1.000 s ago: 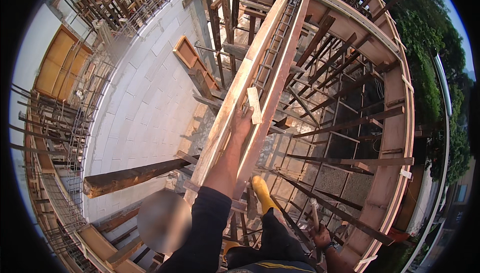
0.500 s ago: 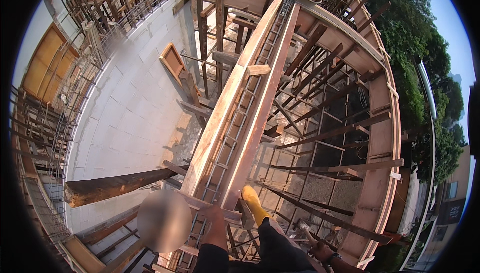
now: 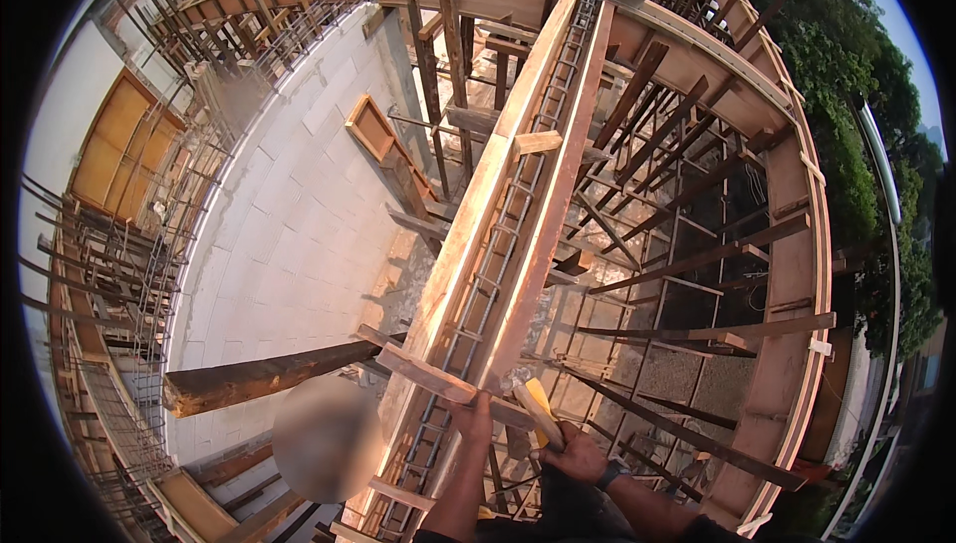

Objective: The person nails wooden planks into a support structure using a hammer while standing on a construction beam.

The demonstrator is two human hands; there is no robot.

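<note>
A short wooden batten (image 3: 428, 374) lies across the top of a long beam form with two board sides. My left hand (image 3: 474, 420) is closed at the batten's near edge, near its right end; its fingertips are partly hidden. In my right hand (image 3: 579, 455) is a hammer (image 3: 538, 412), gripped by its pale wooden handle. The hammer's metal head is up beside the form's right board (image 3: 538, 234), close to the batten's end. Steel reinforcing bars (image 3: 485, 289) run inside the form between the boards.
Another wooden cross piece (image 3: 538, 142) bridges the form farther off. A pale block wall (image 3: 289, 175) stands left, with a thick dark timber (image 3: 269, 376) jutting near it. Timber props (image 3: 697, 274) and deep drops flank the form. A yellow boot (image 3: 544, 435) shows behind the hammer.
My right hand has swung the hammer up and left from the lower right to the batten's end. My left hand has moved slightly right and up along the batten. The view has shifted.
</note>
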